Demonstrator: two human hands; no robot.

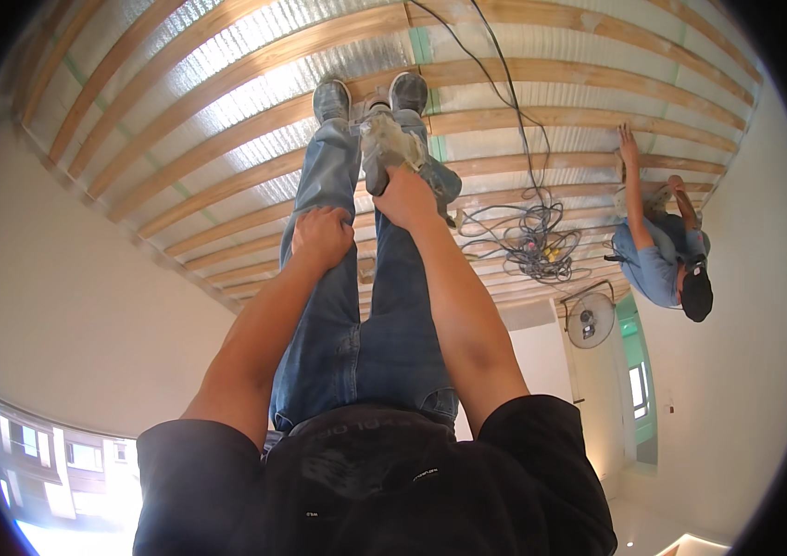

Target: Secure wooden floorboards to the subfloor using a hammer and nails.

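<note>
My right hand (pixel 406 196) is closed round the rear grip of a dusty, pale handheld power tool (pixel 391 141); its exact kind is unclear under the dust. The tool's narrow front end points down between my shoes, close to a wooden joist (pixel 461 121). A dark rounded part of it juts out on the right, beside my right leg. My left hand (pixel 323 235) holds nothing and rests on my left leg near the knee, fingers laid over the jeans (pixel 321 185).
Parallel joists run across the floor over silvery foil sheeting (pixel 268 111). Black cables (pixel 525 139) trail to a tangled heap (pixel 541 241) at the right. Beyond stands a round fan (pixel 589 320). A co-worker (pixel 657 246) in a dark cap crouches at the far right by the wall.
</note>
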